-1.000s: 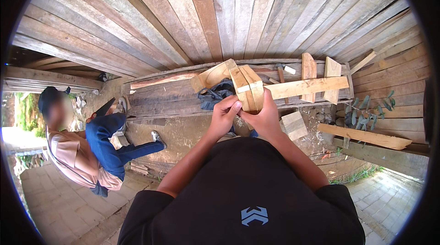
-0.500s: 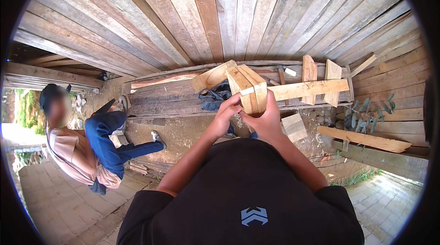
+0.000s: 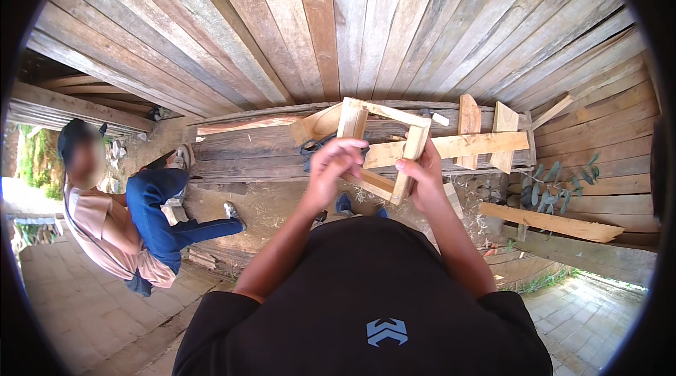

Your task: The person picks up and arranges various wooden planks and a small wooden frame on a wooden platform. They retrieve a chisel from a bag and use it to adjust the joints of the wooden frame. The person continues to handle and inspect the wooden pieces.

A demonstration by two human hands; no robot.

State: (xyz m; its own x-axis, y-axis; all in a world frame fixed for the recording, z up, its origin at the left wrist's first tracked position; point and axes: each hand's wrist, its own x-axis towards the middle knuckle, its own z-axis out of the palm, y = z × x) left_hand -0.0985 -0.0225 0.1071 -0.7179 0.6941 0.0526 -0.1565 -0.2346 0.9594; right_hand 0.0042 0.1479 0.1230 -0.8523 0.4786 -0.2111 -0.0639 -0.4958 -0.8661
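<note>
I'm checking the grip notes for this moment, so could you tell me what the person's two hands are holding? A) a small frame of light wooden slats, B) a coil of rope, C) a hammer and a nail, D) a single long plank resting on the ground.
A: the left hand and right hand grip opposite sides of the wooden frame, raised before the plank wall.

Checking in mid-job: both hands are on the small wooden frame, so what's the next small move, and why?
Probably shift the left hand down to the frame's left side piece. The wooden frame is held up in the air, with the right hand gripping its right side piece, while the left hand only touches the lower slat.
</note>
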